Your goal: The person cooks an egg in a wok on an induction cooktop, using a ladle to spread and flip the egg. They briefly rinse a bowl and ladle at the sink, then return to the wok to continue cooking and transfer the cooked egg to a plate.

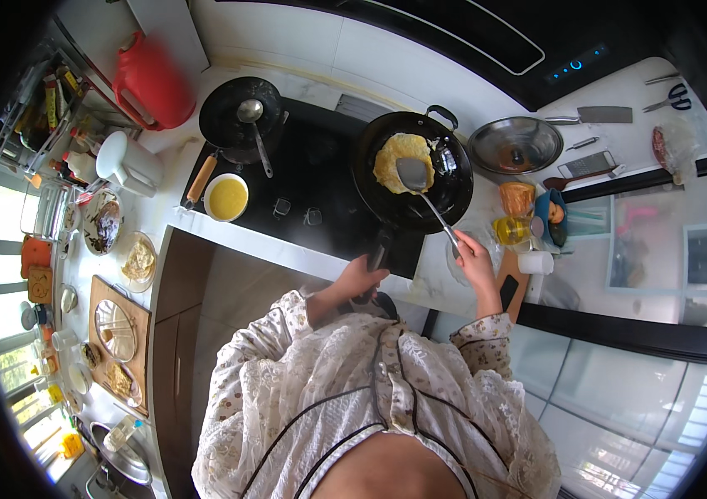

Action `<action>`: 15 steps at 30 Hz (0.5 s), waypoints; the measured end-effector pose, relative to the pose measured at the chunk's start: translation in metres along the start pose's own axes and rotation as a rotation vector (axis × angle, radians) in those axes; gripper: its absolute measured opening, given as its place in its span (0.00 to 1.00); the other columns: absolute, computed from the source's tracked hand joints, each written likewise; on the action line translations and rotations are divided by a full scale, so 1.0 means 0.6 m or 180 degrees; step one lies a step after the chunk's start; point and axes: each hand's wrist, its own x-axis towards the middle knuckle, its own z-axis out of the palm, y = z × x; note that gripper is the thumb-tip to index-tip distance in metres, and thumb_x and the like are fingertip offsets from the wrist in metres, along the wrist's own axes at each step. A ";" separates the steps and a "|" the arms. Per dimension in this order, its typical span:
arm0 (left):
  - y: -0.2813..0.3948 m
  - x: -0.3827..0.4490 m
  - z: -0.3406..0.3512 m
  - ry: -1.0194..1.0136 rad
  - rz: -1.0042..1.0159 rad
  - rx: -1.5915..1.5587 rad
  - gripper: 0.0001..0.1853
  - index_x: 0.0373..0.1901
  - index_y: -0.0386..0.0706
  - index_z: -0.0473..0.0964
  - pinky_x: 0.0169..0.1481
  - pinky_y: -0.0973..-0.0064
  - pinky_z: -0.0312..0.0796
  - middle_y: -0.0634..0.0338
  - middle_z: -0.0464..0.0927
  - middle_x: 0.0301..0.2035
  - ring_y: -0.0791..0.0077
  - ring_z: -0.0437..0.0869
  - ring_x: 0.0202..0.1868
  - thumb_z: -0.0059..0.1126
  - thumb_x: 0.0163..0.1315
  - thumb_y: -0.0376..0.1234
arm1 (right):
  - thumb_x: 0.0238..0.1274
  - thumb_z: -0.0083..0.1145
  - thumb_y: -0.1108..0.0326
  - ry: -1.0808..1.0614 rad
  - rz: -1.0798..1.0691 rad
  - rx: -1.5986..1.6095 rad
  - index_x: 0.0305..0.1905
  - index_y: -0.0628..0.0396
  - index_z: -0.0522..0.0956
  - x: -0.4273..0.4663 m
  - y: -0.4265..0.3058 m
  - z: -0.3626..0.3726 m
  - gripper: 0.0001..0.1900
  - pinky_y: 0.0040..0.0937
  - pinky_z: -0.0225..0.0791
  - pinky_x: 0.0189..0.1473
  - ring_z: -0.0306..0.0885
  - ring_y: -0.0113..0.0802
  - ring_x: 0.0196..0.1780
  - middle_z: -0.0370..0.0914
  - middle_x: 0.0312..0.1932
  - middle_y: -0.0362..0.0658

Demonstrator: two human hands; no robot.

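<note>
My left hand [358, 277] grips the handle of a black wok [371, 203] on the right side of the black cooktop [322, 168]. In the wok lies a yellow fried egg sheet [398, 151], browned at its edge. My right hand [475, 261] holds the metal handle of a spatula [412, 174], whose blade rests on the egg. A white bowl of yellow liquid [227, 197], which looks like beaten egg, stands at the cooktop's front left. Behind it a second dark wok [219, 115] with a wooden handle holds a metal ladle [251, 112].
Right of the cooktop are a steel bowl [484, 145], a cleaver [606, 115], scissors [671, 100], a grater [584, 165] and an oil bottle [512, 231]. Along the left counter stand a red jug [157, 81], a white pitcher [132, 163], plates of food and a wooden board [101, 290].
</note>
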 end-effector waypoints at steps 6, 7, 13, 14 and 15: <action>0.003 -0.001 0.000 -0.0060 0.0001 0.0073 0.15 0.40 0.35 0.68 0.22 0.73 0.74 0.60 0.75 0.22 0.74 0.80 0.18 0.62 0.65 0.36 | 0.76 0.50 0.66 0.0321 0.0084 0.0437 0.62 0.55 0.79 0.019 0.007 0.037 0.16 0.20 0.60 0.24 0.67 0.19 0.24 0.70 0.27 0.33; 0.004 -0.002 -0.001 -0.0047 -0.0002 0.0058 0.15 0.40 0.35 0.68 0.22 0.73 0.73 0.60 0.75 0.22 0.73 0.80 0.18 0.62 0.65 0.36 | 0.77 0.50 0.66 0.0394 -0.0111 0.0305 0.63 0.53 0.79 0.034 0.014 0.058 0.16 0.20 0.59 0.23 0.66 0.18 0.23 0.71 0.27 0.33; 0.001 -0.003 -0.003 0.0020 0.0025 0.0076 0.18 0.40 0.35 0.67 0.20 0.74 0.74 0.58 0.78 0.23 0.73 0.82 0.17 0.65 0.63 0.37 | 0.74 0.49 0.60 0.0650 -0.0266 -0.0931 0.62 0.50 0.78 0.086 0.047 0.143 0.18 0.40 0.73 0.55 0.81 0.48 0.53 0.82 0.53 0.52; 0.000 -0.003 -0.004 0.0046 0.0037 0.0134 0.18 0.40 0.35 0.67 0.20 0.74 0.74 0.58 0.78 0.23 0.73 0.82 0.17 0.65 0.63 0.37 | 0.74 0.49 0.60 0.0587 -0.0258 -0.0941 0.62 0.50 0.78 0.085 0.048 0.145 0.18 0.39 0.72 0.56 0.81 0.48 0.55 0.82 0.54 0.52; -0.001 -0.001 -0.005 0.0042 0.0041 0.0198 0.18 0.40 0.35 0.67 0.20 0.74 0.74 0.58 0.78 0.23 0.73 0.82 0.17 0.65 0.63 0.37 | 0.74 0.49 0.61 0.0575 -0.0203 -0.0997 0.62 0.51 0.78 0.082 0.047 0.145 0.18 0.39 0.72 0.57 0.80 0.48 0.57 0.81 0.55 0.52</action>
